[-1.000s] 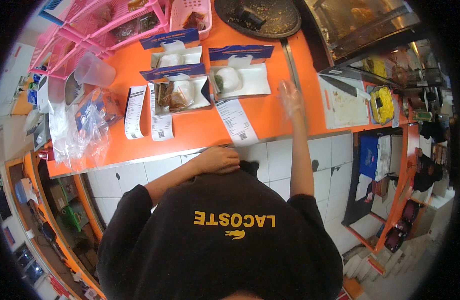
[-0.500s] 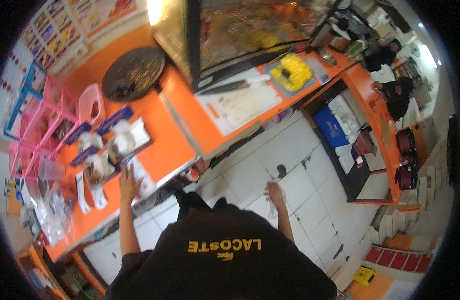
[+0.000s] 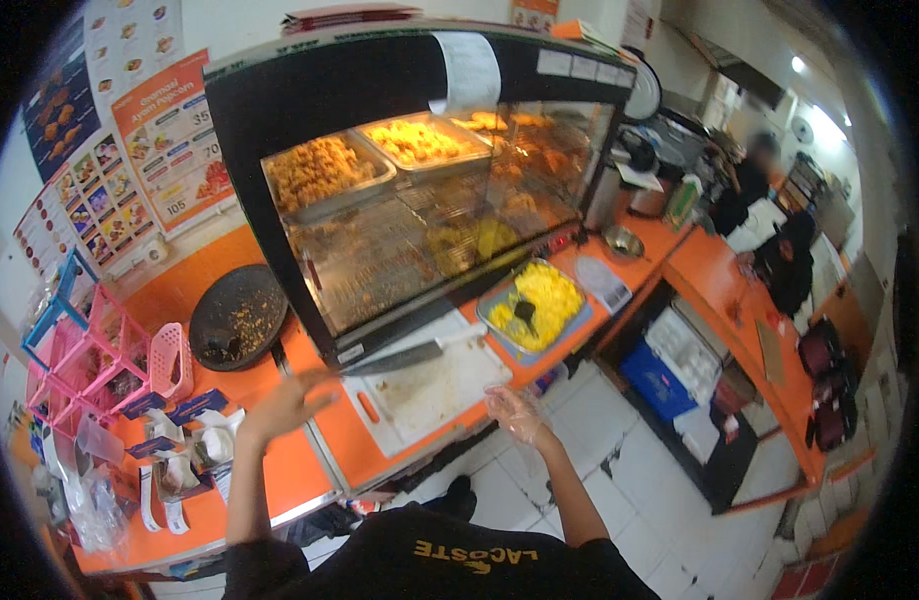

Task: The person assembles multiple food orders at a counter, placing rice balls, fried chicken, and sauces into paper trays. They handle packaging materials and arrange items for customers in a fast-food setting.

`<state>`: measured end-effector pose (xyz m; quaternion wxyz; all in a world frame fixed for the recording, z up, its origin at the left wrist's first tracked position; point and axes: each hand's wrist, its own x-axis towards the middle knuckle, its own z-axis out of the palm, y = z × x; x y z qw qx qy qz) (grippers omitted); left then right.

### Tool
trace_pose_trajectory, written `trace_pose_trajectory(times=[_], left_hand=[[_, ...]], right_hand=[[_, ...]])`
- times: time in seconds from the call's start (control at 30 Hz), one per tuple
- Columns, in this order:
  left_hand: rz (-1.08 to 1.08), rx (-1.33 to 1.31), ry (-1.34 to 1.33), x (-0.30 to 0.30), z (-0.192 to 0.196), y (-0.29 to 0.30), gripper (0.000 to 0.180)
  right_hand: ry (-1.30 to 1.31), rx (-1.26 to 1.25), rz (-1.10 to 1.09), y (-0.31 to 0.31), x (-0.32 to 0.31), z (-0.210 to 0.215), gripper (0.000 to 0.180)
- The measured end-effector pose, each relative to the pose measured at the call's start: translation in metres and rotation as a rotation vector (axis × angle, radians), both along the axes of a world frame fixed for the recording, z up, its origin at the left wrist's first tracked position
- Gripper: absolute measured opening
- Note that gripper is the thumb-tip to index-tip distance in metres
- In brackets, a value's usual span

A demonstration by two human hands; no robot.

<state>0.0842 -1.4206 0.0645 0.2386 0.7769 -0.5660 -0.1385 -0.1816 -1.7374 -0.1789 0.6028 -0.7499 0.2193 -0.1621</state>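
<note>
My left hand (image 3: 284,408) is open, its fingers stretched toward the heated display cabinet (image 3: 279,250), between the mortar and the cutting board. In a clear plastic glove, my right hand (image 3: 516,412) hovers by the front right edge of the white cutting board (image 3: 434,395); its fingers are loosely bent and apart, with nothing visible in them. A large knife (image 3: 399,358) with a dark blade and white handle lies across the back of the board. Right of it stands a tray of yellow food (image 3: 554,300) with a black utensil (image 3: 523,313) in it.
A wide dark mortar (image 3: 241,318) with crumbs sits left. Paper boxes with white wrapped portions (image 3: 217,446), pink baskets (image 3: 169,365) and plastic bags (image 3: 94,515) crowd the left counter. A metal bowl (image 3: 621,243) stands right. Two people work at the far right.
The view has lifted and shows the whole cabinet. My left hand has left the boxes and moved right toward the board. My right hand has risen from above the floor to the board's edge.
</note>
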Motion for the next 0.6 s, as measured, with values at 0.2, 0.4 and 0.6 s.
trace_pose_trajectory(times=[0.2,0.4,0.6], left_hand=[[0.004,-0.982,-0.747,0.017,0.247,-0.147,0.018],[0.093,-0.61,-1.045,0.131,0.41,-0.241,0.042],[0.334,-0.143,-0.799,0.123,0.421,-0.336,0.073]], right_hand=[[0.022,-0.537,0.143,-0.057,-0.027,0.147,0.03],[0.009,-0.288,0.23,-0.155,-0.063,0.16,0.033],[0.214,-0.42,0.272,-0.24,-0.05,0.229,0.038]])
